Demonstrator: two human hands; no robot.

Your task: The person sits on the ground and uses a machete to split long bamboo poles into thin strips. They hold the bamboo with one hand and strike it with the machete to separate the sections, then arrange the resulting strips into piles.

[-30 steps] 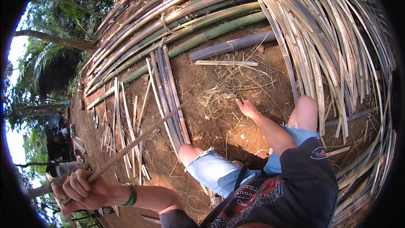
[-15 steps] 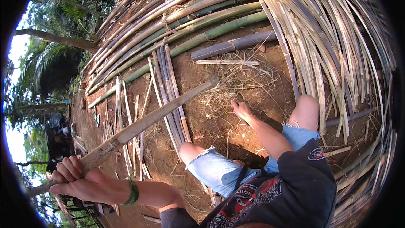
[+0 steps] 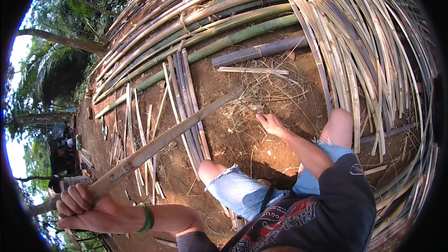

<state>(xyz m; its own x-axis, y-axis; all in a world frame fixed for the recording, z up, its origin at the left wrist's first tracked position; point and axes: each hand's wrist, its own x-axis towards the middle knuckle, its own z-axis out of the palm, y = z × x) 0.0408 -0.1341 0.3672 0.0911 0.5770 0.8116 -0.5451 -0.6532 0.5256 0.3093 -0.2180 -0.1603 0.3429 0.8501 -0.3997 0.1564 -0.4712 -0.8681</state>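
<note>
- Head view: our left hand [image 3: 95, 211] has its grip closed around a bamboo strip [image 3: 158, 143], whose far end overlaps the left edge of the shavings [image 3: 261, 94].
- Our right hand [image 3: 274, 125] is beside the shavings' near edge; we cannot tell its grip.

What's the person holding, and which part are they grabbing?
The left hand grips a long bamboo strip toward its left end, away from the tip near the shavings. Whether the right hand holds anything can't be told.
</note>
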